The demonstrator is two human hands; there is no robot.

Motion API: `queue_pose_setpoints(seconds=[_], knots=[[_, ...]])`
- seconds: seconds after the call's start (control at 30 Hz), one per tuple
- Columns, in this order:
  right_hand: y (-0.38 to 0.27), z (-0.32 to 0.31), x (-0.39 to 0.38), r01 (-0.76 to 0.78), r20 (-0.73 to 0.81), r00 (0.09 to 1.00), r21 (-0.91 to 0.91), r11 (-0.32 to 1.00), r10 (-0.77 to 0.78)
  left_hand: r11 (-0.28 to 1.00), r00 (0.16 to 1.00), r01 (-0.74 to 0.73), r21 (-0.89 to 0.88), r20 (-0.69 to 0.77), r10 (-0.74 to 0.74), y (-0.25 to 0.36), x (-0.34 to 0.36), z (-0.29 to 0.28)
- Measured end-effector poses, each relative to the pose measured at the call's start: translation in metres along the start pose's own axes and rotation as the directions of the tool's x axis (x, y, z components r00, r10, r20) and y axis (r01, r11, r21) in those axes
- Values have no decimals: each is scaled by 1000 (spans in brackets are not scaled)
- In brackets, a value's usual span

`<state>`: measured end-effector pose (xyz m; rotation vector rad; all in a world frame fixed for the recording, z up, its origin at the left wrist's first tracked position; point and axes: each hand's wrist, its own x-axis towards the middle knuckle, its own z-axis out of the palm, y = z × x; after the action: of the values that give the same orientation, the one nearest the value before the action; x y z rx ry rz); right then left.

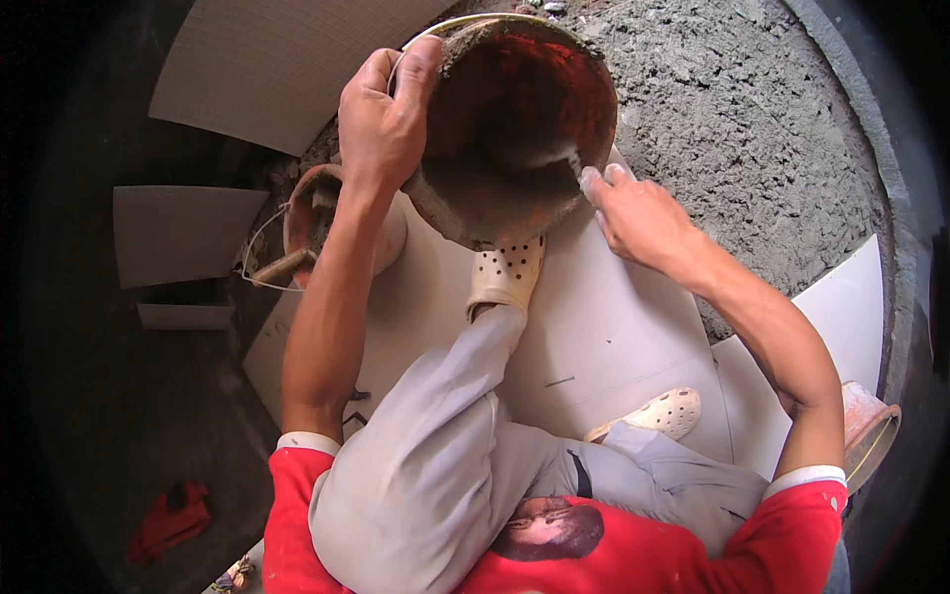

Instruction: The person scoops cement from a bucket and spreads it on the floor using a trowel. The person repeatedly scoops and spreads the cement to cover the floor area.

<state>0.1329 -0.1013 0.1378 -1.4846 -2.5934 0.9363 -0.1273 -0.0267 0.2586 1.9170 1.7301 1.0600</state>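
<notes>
My left hand (384, 124) grips the rim of a large, mud-crusted bucket (510, 94), tilted with its dark, reddish interior facing up toward me; wet grey residue lies inside. My right hand (633, 213) is closed at the bucket's right rim, its dusty fingertips on the edge; whether it also holds anything inside is hard to tell. Below the bucket, my foot in a cream perforated clog (505, 277) rests on white tiles (614, 337). Left of it stands a second bucket (381, 238) with a wire handle and a tool handle.
Rough grey mortar (742, 139) spreads at the upper right, bordered by a curved edge. Tiles lean or lie at the left (188, 233) and top left (247, 64). A round dusty container (869, 436) is by my right elbow, a red cloth (168, 520) at the lower left.
</notes>
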Motion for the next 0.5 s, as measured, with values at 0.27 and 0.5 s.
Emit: queue_pose_setpoints(seconds=[0.27, 0.5], knots=[[28, -105, -14, -121, -325, 901, 445, 887, 286, 939, 956, -291, 186, 4, 295, 78, 20, 10], [72, -186, -48, -46, -400, 777, 734, 678, 486, 630, 615, -735, 251, -146, 775, 178, 65, 49]])
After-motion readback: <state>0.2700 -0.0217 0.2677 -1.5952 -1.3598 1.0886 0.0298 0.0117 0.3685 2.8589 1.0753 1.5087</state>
